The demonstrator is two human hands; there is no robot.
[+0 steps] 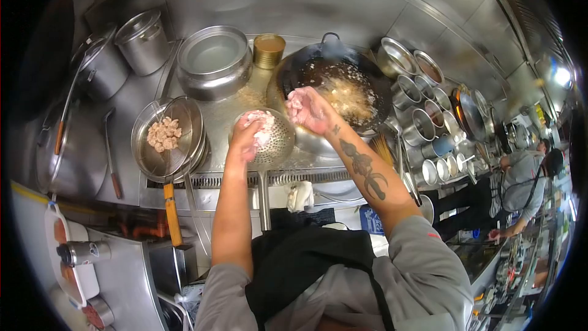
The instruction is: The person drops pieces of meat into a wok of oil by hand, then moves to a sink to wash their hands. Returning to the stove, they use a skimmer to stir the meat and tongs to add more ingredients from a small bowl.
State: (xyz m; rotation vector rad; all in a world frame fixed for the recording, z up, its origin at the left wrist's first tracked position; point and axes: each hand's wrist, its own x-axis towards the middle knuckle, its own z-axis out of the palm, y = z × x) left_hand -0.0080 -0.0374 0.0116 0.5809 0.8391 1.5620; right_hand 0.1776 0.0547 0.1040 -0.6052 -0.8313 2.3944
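Your black apron (pixel 306 270) and grey sleeves fill the near edge of the view; both forearms reach forward over the steel range.

Your left hand (pixel 247 138) is down in the perforated ladle (pixel 280 146), fingers curled tight into the raw meat pieces (pixel 264 121) heaped in its bowl; the ladle's long handle points back towards you.

Your right hand (pixel 309 110) is raised just beside it, at the near rim of the dark wok (pixel 303 67), fingers loosely cupped around a few more of those pale pieces; pale batter (pixel 350 97) bubbles in the oil just beyond your fingers.

To the left, a wire skimmer (pixel 184 119) rests in a shallow pan holding browned chunks (pixel 163 135); behind it stand a wide steel bowl (pixel 214 61) and a brass-coloured tin (pixel 269 50).

Seasoning cups (pixel 425 124) line up to the right of the wok; further right, another person (pixel 520 178) bends over a counter, well apart from you.
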